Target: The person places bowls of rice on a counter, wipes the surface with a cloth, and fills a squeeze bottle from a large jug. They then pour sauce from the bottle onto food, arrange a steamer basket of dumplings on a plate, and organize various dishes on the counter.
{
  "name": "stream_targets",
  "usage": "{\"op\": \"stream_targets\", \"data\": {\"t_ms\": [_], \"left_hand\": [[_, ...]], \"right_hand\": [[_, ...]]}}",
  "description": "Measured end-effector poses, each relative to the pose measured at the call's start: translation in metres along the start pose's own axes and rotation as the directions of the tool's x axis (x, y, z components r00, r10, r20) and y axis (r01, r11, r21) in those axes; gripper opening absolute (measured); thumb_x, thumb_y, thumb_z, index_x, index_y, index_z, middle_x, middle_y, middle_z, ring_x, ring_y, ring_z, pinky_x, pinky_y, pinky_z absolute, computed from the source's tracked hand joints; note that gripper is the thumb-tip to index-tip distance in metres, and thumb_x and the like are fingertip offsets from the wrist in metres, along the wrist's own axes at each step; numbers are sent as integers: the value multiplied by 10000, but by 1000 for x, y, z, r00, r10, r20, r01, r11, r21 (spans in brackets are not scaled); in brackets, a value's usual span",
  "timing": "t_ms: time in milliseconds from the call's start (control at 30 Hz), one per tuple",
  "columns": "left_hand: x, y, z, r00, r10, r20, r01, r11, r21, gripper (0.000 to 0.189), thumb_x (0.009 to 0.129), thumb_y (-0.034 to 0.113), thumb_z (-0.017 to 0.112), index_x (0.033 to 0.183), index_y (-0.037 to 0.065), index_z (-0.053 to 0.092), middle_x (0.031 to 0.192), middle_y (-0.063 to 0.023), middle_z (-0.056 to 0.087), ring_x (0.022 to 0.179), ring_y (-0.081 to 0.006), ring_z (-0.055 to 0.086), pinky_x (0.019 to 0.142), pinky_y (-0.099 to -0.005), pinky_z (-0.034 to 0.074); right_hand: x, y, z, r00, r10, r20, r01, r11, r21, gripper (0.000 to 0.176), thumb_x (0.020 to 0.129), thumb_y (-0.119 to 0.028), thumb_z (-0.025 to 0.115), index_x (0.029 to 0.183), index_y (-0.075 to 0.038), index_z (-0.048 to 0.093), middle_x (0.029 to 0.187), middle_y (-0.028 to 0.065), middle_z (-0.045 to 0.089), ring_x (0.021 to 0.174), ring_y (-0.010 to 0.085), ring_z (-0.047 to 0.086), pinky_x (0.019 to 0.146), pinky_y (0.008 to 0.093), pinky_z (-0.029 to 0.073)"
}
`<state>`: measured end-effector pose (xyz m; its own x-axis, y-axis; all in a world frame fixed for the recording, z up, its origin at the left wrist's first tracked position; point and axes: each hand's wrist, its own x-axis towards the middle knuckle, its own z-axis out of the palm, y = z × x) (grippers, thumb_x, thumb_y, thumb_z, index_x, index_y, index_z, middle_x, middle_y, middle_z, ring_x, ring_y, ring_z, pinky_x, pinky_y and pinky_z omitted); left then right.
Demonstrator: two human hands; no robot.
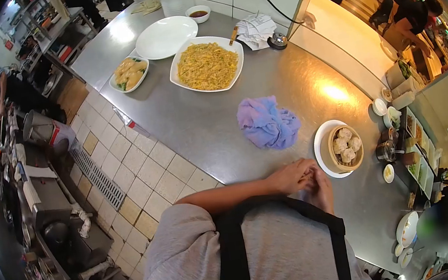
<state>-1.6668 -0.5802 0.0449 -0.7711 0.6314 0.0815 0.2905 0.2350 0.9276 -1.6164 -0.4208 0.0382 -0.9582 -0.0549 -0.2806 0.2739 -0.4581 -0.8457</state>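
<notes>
Both hands are together at the counter's near edge, in front of my chest. My left hand (pixel 292 177) has its fingers curled against my right hand (pixel 320 188); whether anything is between them is hidden. Just right of them, a bamboo steamer (pixel 334 160) with several dumplings (pixel 345 147) sits on a white plate (pixel 322 152). Beyond my hands lies a crumpled purple-blue cloth (pixel 268 123). Farther off are a square bowl of fried rice (pixel 208 66), a small dish with sauce-covered greens (pixel 130 74) and an empty oval plate (pixel 166 37).
On the metal counter (pixel 188 128) stand a sauce bowl (pixel 198 13), paper slips (pixel 256 30) and a bell (pixel 277 41). Containers and bowls (pixel 407 229) line the right side. A person (pixel 5 90) works at the stove on the left; others are beyond the opening (pixel 410 16).
</notes>
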Motion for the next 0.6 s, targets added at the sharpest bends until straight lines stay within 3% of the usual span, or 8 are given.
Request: {"op": "stream_targets", "data": {"t_ms": [100,167,200,267,400,467,567,600], "left_hand": [[-12,-12,-2,999,-42,4,41,944,-328,432,843,157,659,1221,53,479,990,-101,570,850,-199,596,758,-326,494],[-19,-29,-31,966,-21,-257,0,997,-79,419,851,132,654,1224,45,483,920,-57,570,797,-117,574,698,-269,489],[-14,-57,-44,810,170,-561,-207,978,-3,330,863,118,636,1161,50,510,861,-28,551,760,-105,553,657,-263,482],[-17,-92,-91,590,-165,-790,-171,931,-323,249,909,153,576,1123,88,466,876,-24,530,713,-112,521,598,-244,461],[-8,-108,-192,171,-674,-719,-125,709,-694,414,912,232,557,1246,56,386,921,-75,528,731,-177,564,610,-315,531],[-8,-126,-215,278,-690,-668,-113,668,-736,417,909,200,534,1270,42,396,972,-102,552,790,-228,608,653,-343,559],[7,-134,-234,385,-653,-652,-187,637,-748,420,902,146,494,1292,9,419,1123,-153,580,918,-311,649,746,-375,585],[8,-150,-236,418,-604,-679,-206,665,-718,409,902,134,471,1283,-11,426,1205,-180,564,980,-325,635,768,-371,582]], "right_hand": [[11,14,-21,996,-85,-16,80,974,-210,274,974,-267,511,1077,-29,600,850,51,640,690,122,611,608,250,475],[1,-12,-40,983,-180,-48,122,820,-560,239,976,-244,506,1033,-43,622,776,30,628,669,110,600,597,252,464],[-6,-30,-49,971,-234,-52,130,695,-707,227,977,-233,503,1010,-50,634,739,20,622,659,104,594,591,253,458],[-23,-64,-63,933,-262,-246,-70,538,-840,217,966,-228,511,981,-59,646,673,49,626,654,176,622,611,297,472],[-28,-86,-124,798,-600,-54,-107,-53,-993,220,936,-231,542,1018,-51,637,738,133,639,619,315,619,621,362,495],[-22,-78,-149,699,-685,204,-38,-321,-946,231,924,-231,551,1036,-45,631,785,167,639,600,377,602,629,398,503],[-5,-48,-178,603,-776,185,-44,-265,-963,271,950,-202,503,1123,-29,620,758,137,652,570,256,646,535,355,510],[-5,-49,-170,750,-628,-208,-83,222,-971,317,956,-189,480,1236,-50,533,773,140,654,551,242,645,498,337,514]]}}
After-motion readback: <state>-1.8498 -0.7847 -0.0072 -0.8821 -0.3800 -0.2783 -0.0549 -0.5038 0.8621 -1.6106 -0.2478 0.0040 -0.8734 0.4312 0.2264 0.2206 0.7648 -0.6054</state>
